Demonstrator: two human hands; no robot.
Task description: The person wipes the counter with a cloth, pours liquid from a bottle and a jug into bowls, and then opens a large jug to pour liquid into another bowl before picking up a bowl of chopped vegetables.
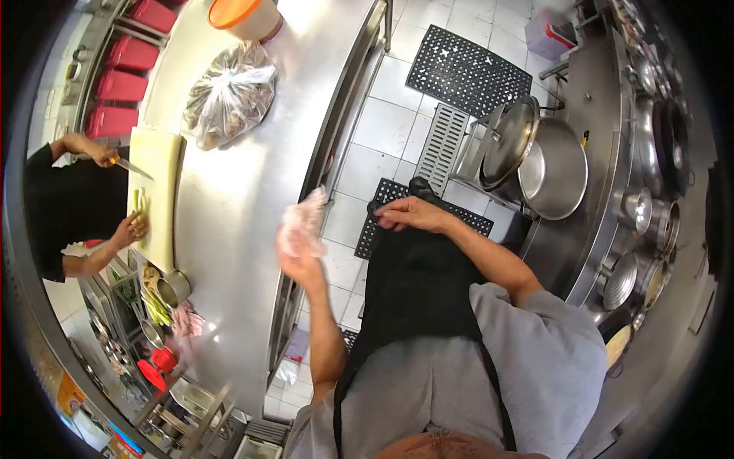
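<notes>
L hand [300, 256] grips a pale crumpled bag [305, 219] just off the steel counter [245, 191] edge; R hand [413, 214] rests on the black apron [417, 283]. Across the counter, another person cuts greens [141, 205] w/ a knife [131, 167] on a cutting board [162, 191]. Tied plastic bag [229, 93] sits near the board's far end.

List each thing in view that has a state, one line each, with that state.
left hand: raised, gripping a pale crumpled cloth
right hand: resting on the black apron
large pot: uncovered, lid leaning at its rim
plastic bag: knotted shut
orange-lidded tub: lidded
co-worker's knife: held over the cutting board
</notes>
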